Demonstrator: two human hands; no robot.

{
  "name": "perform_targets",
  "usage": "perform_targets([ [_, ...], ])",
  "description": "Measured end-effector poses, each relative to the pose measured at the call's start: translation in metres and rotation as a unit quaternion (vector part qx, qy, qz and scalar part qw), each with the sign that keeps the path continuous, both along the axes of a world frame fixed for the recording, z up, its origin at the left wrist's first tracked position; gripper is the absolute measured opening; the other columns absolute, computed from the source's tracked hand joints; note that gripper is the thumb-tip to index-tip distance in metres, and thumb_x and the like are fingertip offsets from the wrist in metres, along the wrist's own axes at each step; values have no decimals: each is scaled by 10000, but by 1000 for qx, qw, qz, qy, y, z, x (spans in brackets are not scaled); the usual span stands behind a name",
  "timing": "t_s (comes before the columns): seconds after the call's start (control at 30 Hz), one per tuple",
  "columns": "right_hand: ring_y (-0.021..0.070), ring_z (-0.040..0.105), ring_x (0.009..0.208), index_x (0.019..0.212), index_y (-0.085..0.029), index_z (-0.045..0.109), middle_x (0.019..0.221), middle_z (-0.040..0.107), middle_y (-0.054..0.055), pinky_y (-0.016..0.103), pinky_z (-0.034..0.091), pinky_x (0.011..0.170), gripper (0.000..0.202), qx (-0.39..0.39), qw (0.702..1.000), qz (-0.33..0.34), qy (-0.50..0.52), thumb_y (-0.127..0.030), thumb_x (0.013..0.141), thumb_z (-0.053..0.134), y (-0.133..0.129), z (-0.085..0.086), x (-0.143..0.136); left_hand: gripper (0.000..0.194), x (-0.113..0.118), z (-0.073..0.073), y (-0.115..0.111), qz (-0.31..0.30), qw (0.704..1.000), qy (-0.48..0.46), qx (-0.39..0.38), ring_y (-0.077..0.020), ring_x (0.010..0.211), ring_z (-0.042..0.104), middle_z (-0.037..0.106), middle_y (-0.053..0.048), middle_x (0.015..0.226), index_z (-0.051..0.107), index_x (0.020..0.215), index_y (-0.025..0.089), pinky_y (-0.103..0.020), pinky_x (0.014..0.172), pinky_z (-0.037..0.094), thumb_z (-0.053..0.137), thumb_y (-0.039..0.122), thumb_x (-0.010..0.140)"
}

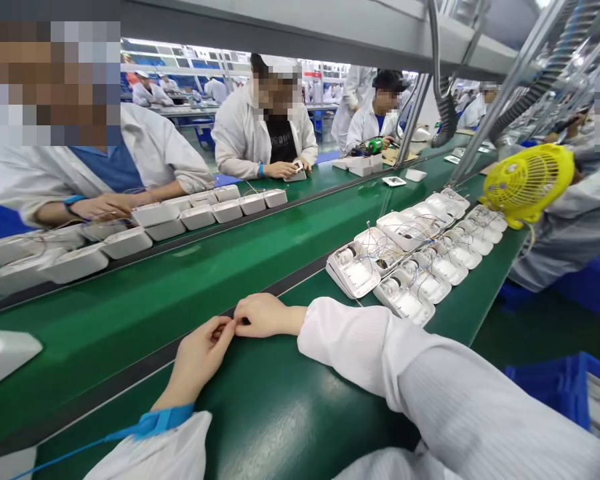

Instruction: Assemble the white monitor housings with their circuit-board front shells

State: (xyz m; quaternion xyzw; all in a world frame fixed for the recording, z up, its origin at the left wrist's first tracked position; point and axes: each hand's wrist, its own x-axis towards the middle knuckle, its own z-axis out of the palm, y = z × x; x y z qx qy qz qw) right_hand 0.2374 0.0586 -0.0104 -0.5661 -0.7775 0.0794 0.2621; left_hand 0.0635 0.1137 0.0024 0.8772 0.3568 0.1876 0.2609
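Observation:
My left hand (200, 357) is closed in a pinch over the near edge of the belt, with a blue wrist strap (165, 421) and its cord round the wrist. Fingertip to fingertip with it, my right hand (263, 315) is curled closed. Anything between the fingers is hidden or too small to make out. To the right of my right hand, several white plastic housings (354, 272) with thin loose wires lie in two rows on the green tabletop (280, 413).
A green conveyor belt (205, 267) runs past, carrying a white housing (5, 357) at left. Across it, co-workers handle more white housings (77, 265). A yellow fan (530, 180) stands at the right table edge. A blue crate (550, 387) sits lower right; a metal beam (300, 30) hangs overhead.

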Motion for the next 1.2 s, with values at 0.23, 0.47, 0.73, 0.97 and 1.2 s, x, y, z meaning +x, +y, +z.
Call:
perform_targets([
  [0.23,165,586,828,735,-171,649,870,661,36,280,400,759,296,-6,1000,2,11,-382,921,556,0,0,0,428,1,5,-3,-2,1000,9,7,-189,672,618,699,-21,771,663,863,208,-264,615,435,436,570,858],
  [0.47,167,572,794,717,-169,629,839,644,32,290,393,740,295,-2,1000,7,13,-407,889,600,0,0,0,464,2,7,-4,-14,998,51,40,-166,566,528,571,1,572,534,629,205,-265,555,357,365,553,884],
  [0.73,165,564,799,721,-169,615,846,639,26,290,387,745,327,-20,1000,12,4,-456,878,613,-2,5,0,519,0,5,-2,-41,997,57,45,-186,647,556,633,-35,652,580,593,202,-279,606,381,356,567,887],
  [0.97,170,572,808,715,-173,606,843,639,29,293,397,753,293,-14,1000,8,5,-414,880,612,-2,4,0,497,0,3,-2,-29,997,56,47,-178,651,555,616,-27,659,577,605,202,-272,604,387,378,559,888],
  [1.2,186,580,816,741,-173,610,874,651,38,298,400,706,317,-35,999,16,0,-446,897,566,-1,7,2,476,0,1,1,-24,997,55,49,-176,661,561,608,-21,665,586,617,207,-269,604,393,395,561,872],
])
